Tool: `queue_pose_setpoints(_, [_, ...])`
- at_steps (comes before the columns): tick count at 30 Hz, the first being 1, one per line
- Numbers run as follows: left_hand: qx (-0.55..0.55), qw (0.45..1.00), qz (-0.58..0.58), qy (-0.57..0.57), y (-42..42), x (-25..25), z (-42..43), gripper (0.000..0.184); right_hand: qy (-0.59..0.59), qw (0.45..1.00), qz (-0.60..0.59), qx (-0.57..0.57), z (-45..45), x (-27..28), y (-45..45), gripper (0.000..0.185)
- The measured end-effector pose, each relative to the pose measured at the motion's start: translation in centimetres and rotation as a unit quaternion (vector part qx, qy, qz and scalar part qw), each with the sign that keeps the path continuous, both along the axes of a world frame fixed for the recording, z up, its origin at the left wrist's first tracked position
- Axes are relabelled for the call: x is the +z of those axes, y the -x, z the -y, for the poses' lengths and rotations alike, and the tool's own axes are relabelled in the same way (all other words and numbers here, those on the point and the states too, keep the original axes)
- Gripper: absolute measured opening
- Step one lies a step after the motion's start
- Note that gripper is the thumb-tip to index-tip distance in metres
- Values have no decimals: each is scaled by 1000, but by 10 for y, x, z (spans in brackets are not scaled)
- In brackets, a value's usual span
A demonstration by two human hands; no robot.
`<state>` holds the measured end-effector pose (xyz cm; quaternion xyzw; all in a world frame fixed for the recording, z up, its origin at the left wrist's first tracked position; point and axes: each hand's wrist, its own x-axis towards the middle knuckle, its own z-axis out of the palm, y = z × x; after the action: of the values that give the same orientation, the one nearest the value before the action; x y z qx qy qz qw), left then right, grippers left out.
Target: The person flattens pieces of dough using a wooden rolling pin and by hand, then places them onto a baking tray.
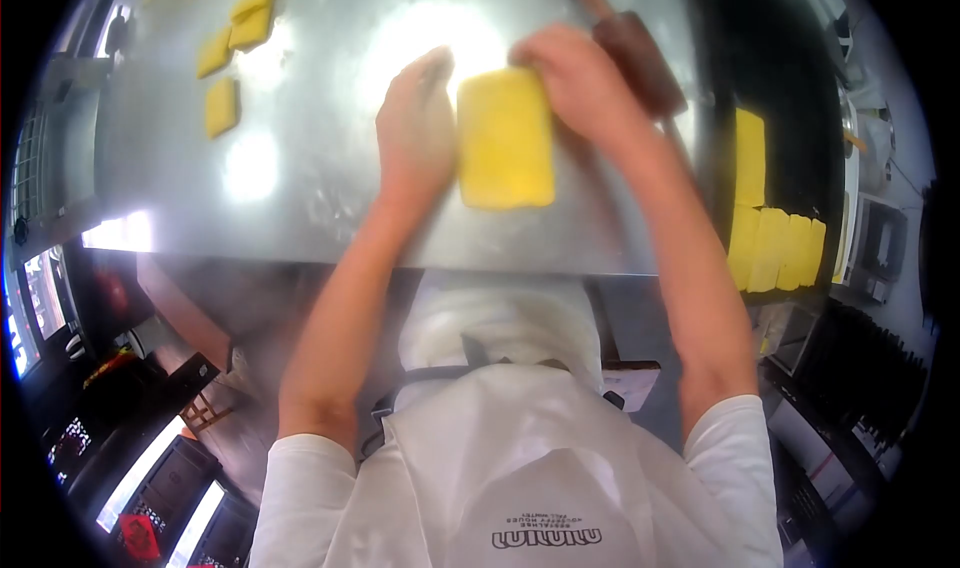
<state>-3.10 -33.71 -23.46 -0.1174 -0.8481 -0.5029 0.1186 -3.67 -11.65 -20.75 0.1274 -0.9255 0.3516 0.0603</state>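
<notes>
1. Yellow and rounded at its corners, the soft-looking slab (506,143) lay on the metal table (330,183) between the two hands, its outline slightly blurred.
2. Left hand (417,118): fingers partly curled, placed along the slab's left side; whether they gripped its edge could not be told.
3. Right hand (568,68): fingers bent inward and touching the slab's upper right corner; blur hid whether they pinched it or only rested there.
4. Brown and cylindrical, the rolling pin (640,65) lay aslant just beside the right hand, its narrower handle pointing toward the far side.
5. Small, thick yellow pieces (222,107) lay at the far left of the grey, glossy metal table, some touching or overlapping.
6. Flat yellow blocks (770,248), straight-edged and matte, sat on a black surface (795,163) at the right, several side by side.
</notes>
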Motion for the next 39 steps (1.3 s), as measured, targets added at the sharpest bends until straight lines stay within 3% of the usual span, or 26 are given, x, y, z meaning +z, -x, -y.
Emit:
queue_pose_setpoints(3, [-13, 1000, 10, -3, -3, -2, 3, 32, -86, 996, 26, -6, 3, 8, -15, 18])
queue_pose_setpoints(6, [-19, 1000, -2, -14, -4, -1, 0, 32, -43, 995, 75, -58, 7, 13, -13, 20])
queue_pose_setpoints(9, [-30, 999, -1, -16, -6, -1, -3, 34, -12, 997, -9, -72, 1, 6, -4, 21])
queue_pose_setpoints(13, [-40, 999, 22, 5, -4, 4, 3, 36, -56, 989, 116, -75, 8, 16, -20, 21])
queue_pose_setpoints(16, [-98, 994, -23, 45, -10, 3, 4, 41, 115, 970, 169, -132, 0, 27, -20, 24])
queue_pose_setpoints(19, [-186, 971, -71, 129, -23, 20, 1, 54, 195, 956, 86, -200, -3, 24, -33, 31])
queue_pose_setpoints(20, [-214, 960, -82, 161, -27, 26, -1, 59, 290, 933, 108, -184, -5, 13, -39, 45])
queue_pose_setpoints(23, [-255, 944, -57, 204, -36, 23, -3, 70, 448, 869, 32, -208, 20, -12, -60, 58])
queue_pose_setpoints(24, [-256, 941, -54, 213, -40, 23, -5, 69, 500, 844, 31, -192, 29, -14, -63, 70])
queue_pose_setpoints(28, [-278, 930, -50, 234, -39, 26, -4, 67, 553, 817, 53, -152, 57, -6, -74, 60])
queue_pose_setpoints(31, [-270, 936, -63, 219, -38, 24, -1, 64, 624, 764, 15, -165, 40, -16, -66, 60])
queue_pose_setpoints(34, [-265, 930, -51, 249, -44, 23, -10, 62, 598, 781, 7, -181, 43, -20, -70, 75])
queue_pose_setpoints(37, [-268, 926, -46, 260, -46, 25, -14, 59, 563, 809, 45, -163, 55, -9, -78, 76])
queue_pose_setpoints(39, [-266, 930, -51, 247, -45, 24, -13, 58, 601, 778, 17, -182, 52, -15, -81, 75])
